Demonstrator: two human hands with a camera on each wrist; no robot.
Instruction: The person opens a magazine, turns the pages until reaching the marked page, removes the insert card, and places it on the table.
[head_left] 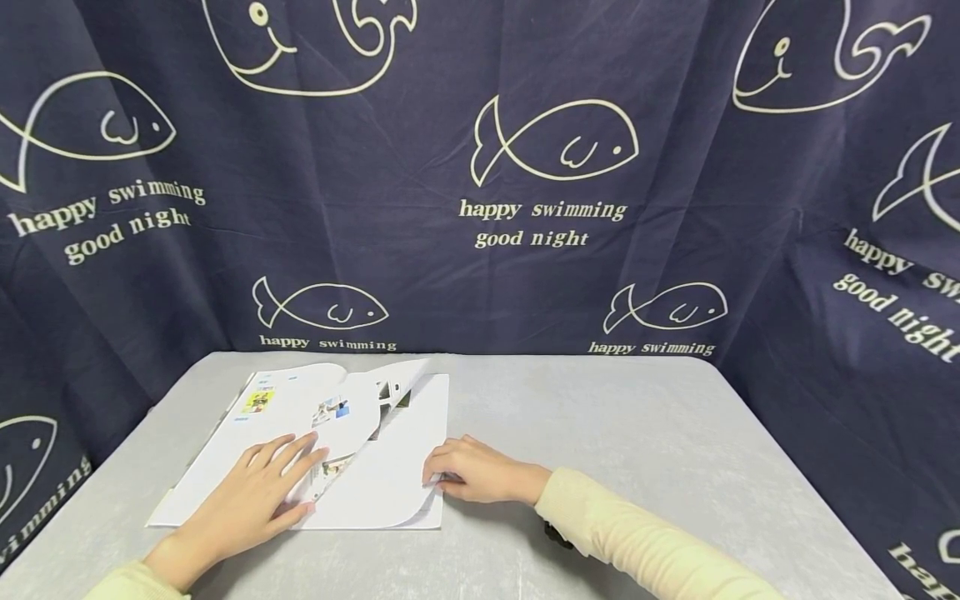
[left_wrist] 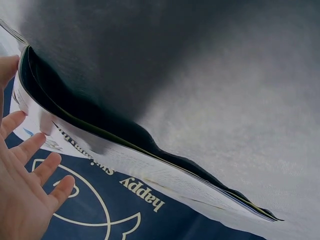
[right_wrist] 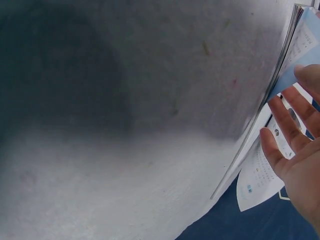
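Note:
An open magazine (head_left: 225, 450) with white pages and small colour pictures lies on the left half of the table. One partly turned page (head_left: 405, 375) stands up in a curve near its middle. My left hand (head_left: 251, 496) rests on the left-hand page, fingers spread; the left wrist view shows these fingers (left_wrist: 42, 172) extended over the paper. At the magazine's right edge, my right hand (head_left: 472, 469) pinches a page (head_left: 390, 483) whose lower corner bends upward. In the right wrist view the thumb (right_wrist: 307, 75) presses on a pale-blue part of the paper.
The grey table (head_left: 600, 425) extends to the right of the magazine. A dark blue curtain (head_left: 420, 208) printed with white fish and lettering hangs behind the table and along both sides.

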